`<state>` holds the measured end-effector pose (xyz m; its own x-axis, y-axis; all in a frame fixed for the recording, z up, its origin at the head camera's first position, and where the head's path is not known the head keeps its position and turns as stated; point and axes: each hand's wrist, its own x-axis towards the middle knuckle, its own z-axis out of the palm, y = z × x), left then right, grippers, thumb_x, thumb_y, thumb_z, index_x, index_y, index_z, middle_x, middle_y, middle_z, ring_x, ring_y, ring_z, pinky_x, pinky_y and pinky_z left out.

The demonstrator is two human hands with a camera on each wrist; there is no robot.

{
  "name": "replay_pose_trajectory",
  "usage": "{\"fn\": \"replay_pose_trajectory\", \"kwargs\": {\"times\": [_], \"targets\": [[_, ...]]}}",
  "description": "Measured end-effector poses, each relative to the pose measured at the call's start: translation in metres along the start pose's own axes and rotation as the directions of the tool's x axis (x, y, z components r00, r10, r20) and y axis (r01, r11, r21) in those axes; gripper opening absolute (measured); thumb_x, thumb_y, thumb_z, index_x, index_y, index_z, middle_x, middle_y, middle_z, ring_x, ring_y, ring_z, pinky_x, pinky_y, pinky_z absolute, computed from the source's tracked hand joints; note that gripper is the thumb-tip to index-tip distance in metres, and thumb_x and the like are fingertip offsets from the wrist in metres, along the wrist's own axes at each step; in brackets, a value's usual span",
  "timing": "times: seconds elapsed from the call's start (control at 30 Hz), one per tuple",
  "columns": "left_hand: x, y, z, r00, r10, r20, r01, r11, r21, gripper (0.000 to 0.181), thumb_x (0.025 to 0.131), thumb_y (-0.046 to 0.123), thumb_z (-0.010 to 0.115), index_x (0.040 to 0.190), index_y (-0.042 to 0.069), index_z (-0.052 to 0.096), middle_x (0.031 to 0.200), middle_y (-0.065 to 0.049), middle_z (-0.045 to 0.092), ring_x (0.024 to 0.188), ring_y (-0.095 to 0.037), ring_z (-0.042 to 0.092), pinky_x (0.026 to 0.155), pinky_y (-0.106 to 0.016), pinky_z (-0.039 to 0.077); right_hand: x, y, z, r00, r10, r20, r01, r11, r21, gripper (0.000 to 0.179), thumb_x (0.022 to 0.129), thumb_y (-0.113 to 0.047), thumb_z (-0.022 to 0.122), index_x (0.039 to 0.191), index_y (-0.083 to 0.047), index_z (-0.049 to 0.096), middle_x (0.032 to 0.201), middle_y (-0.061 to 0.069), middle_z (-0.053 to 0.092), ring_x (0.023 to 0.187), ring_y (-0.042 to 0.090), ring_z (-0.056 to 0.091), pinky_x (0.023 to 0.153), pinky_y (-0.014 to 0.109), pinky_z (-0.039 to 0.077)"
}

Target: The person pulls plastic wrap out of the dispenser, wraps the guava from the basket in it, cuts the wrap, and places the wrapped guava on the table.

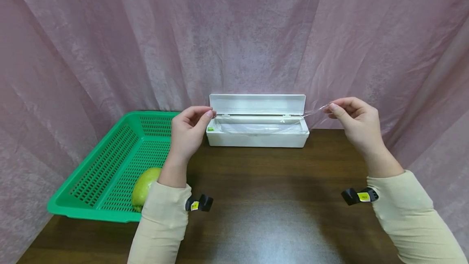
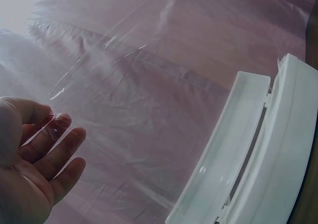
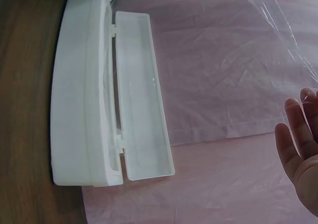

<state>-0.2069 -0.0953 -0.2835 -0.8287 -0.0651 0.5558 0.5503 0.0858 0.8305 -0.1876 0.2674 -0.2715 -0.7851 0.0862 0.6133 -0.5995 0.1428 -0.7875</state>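
A sheet of clear plastic wrap point(image 1: 317, 111) stretches between my two raised hands. My left hand point(image 1: 189, 131) pinches one corner between thumb and forefinger; in the left wrist view the other fingers of this hand point(image 2: 37, 159) are spread. My right hand point(image 1: 357, 123) pinches the opposite corner. In the right wrist view the wrap point(image 3: 280, 30) shows as shiny creases above the fingers point(image 3: 298, 129). Behind and below the hands sits a white wrap dispenser box point(image 1: 257, 139), its lid point(image 1: 257, 104) raised. Through the film a roll shows faintly inside the box.
A green plastic basket point(image 1: 97, 214) stands on the left, partly behind the left forearm, with a green-yellow fruit point(image 1: 144, 188) in it. Brown wooden table point(image 1: 271, 199) lies under everything. A pink curtain point(image 1: 256, 31) hangs right behind the box.
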Motion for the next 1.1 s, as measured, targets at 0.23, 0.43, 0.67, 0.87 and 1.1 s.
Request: {"fn": "replay_pose_trajectory", "kwargs": {"times": [0.23,0.43,0.67,0.87,1.1], "targets": [[-0.005,-0.005,0.002,1.000,-0.025,0.011,0.025,1.000,-0.018,0.015,0.087,0.002,0.064,0.098,-0.009,0.067,0.087,-0.018,0.071,0.077,-0.004,0.066,0.072,-0.019,0.053,-0.004,0.005,0.002,1.000,0.023,0.004,-0.023,0.999,-0.025,0.008,0.087,0.002,0.063,0.089,-0.004,0.068,0.079,-0.009,0.071,0.071,0.003,0.067,0.071,0.013,0.053],[-0.009,-0.011,0.003,0.998,-0.052,0.017,0.053,0.998,-0.023,0.014,0.087,0.002,0.064,0.097,-0.007,0.068,0.089,-0.021,0.070,0.078,-0.005,0.067,0.073,-0.019,0.053,-0.008,0.009,0.004,0.999,0.047,0.001,-0.047,0.998,-0.039,0.012,0.086,0.002,0.063,0.087,-0.008,0.069,0.077,-0.009,0.071,0.068,0.003,0.067,0.068,0.013,0.053],[-0.015,-0.018,0.004,0.997,-0.070,0.033,0.070,0.998,0.007,0.015,0.087,0.004,0.065,0.098,-0.006,0.069,0.092,-0.025,0.068,0.078,-0.006,0.066,0.070,-0.018,0.051,-0.014,0.015,0.006,0.998,0.060,0.001,-0.060,0.998,0.027,0.013,0.086,0.005,0.062,0.085,-0.007,0.068,0.076,-0.007,0.070,0.067,0.004,0.067,0.066,0.015,0.053],[-0.021,-0.023,0.006,0.995,-0.095,0.041,0.094,0.995,0.012,0.014,0.087,0.004,0.066,0.097,-0.005,0.069,0.092,-0.024,0.068,0.079,-0.012,0.066,0.066,-0.016,0.049,-0.021,0.021,0.006,0.997,0.077,0.004,-0.077,0.997,0.023,0.014,0.087,0.005,0.062,0.086,-0.008,0.068,0.076,-0.008,0.071,0.069,0.003,0.067,0.066,0.012,0.052],[-0.028,-0.027,0.009,0.990,-0.129,0.062,0.127,0.991,0.037,0.014,0.087,0.003,0.065,0.097,-0.006,0.069,0.093,-0.025,0.068,0.077,-0.001,0.064,0.069,-0.015,0.050,-0.029,0.026,0.006,0.994,0.109,0.019,-0.109,0.994,0.016,0.012,0.087,0.004,0.061,0.086,-0.007,0.068,0.077,-0.006,0.072,0.070,0.003,0.066,0.067,0.012,0.052]]}}
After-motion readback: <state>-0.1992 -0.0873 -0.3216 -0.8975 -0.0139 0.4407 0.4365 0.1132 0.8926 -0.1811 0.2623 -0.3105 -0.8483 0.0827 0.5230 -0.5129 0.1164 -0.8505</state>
